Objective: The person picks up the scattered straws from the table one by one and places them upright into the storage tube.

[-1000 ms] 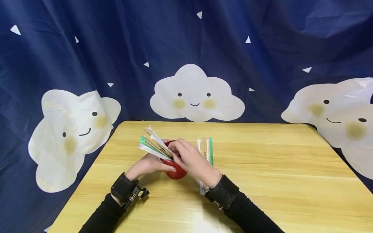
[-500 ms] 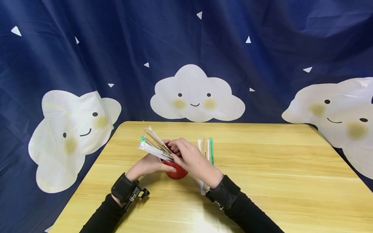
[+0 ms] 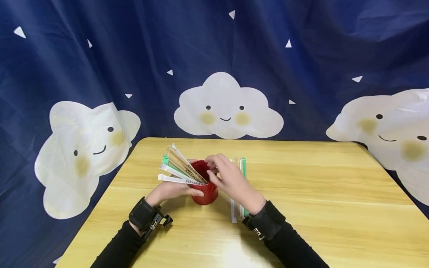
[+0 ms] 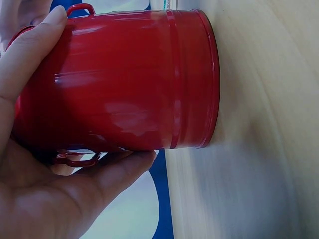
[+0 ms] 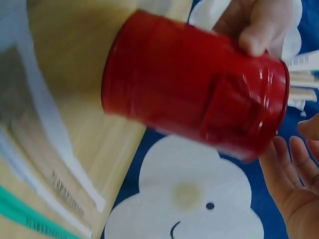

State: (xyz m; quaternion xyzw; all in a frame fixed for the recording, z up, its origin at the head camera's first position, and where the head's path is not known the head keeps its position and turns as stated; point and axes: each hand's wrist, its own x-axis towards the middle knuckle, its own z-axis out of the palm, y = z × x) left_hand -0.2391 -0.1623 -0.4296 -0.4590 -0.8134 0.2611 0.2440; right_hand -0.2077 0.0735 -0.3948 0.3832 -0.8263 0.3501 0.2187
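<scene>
A small red metal bucket [image 3: 207, 195] with loop handles on its sides stands upright on the table. My left hand [image 3: 172, 189] grips it from the left, thumb along the near side below the rim; in the left wrist view the fingers and thumb [image 4: 35, 57] wrap around the wall. Several paper-wrapped straws [image 3: 177, 179], white, brown and green, lean out of the bucket toward the left. At the right part of the rim is my right hand [image 3: 231, 182], fingers loosely bent and parted. The right wrist view shows nothing between those fingers [image 5: 281, 172].
On the wooden table [image 3: 318, 201], right of the bucket, several more wrapped straws [image 3: 233, 213] lie side by side, partly under my right forearm. A dark blue curtain [image 3: 147, 74] with white clouds hangs behind the table's far edge.
The right hand has let go of the straws and drawn back to the right. The straws now fan out further against the bucket's left rim, and more of its inside shows.
</scene>
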